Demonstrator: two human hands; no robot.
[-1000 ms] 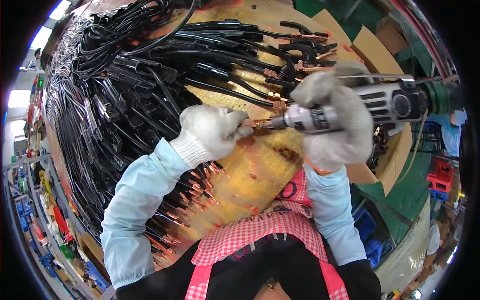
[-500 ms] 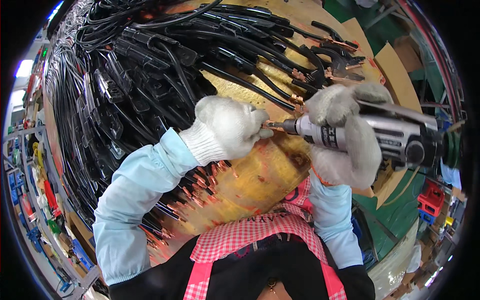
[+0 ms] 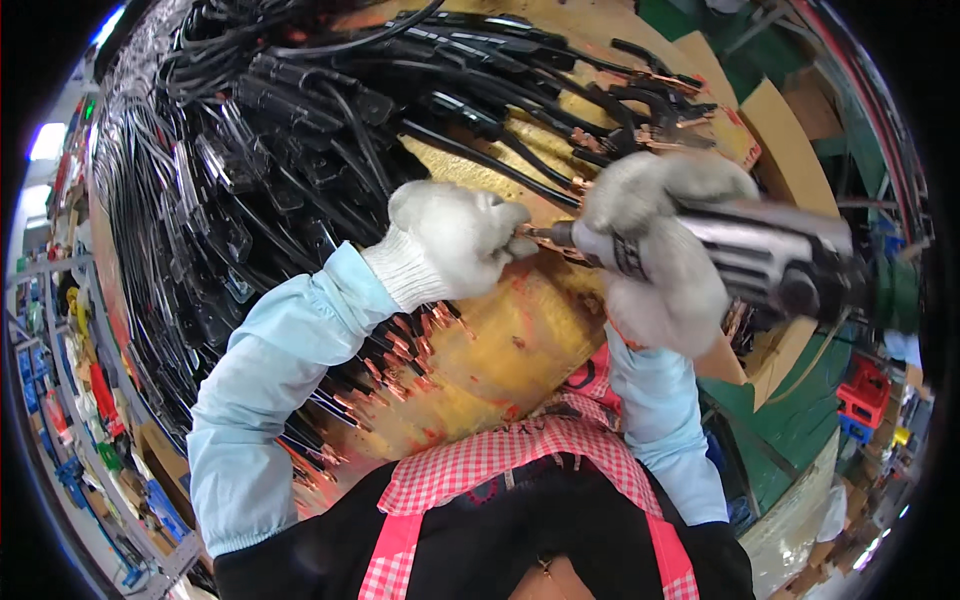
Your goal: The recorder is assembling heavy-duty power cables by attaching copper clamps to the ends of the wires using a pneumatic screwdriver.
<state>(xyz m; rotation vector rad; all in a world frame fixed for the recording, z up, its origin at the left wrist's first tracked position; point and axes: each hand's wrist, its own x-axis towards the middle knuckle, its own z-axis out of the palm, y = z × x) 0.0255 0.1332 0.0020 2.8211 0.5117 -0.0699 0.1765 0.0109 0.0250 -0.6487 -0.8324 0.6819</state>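
My right hand (image 3: 655, 245), in a white knit glove, grips a grey and black hand-held power tool (image 3: 740, 262) whose tip points left. My left hand (image 3: 455, 238), also gloved, is closed around a small copper piece right at the tool's tip. Both hands hover over a worn yellowish board (image 3: 500, 350). A big heap of black cables with copper terminals (image 3: 260, 190) covers the board's left and far sides.
More copper-ended cables (image 3: 640, 95) lie at the far right of the board. Cardboard pieces (image 3: 790, 130) and a green surface (image 3: 810, 420) sit to the right. Shelves with coloured items (image 3: 70, 400) run along the left. A red crate (image 3: 860, 395) stands lower right.
Both hands and the tool have shifted rightward and slightly down in view as the head moved. The grip on the tool and the copper piece stays the same.
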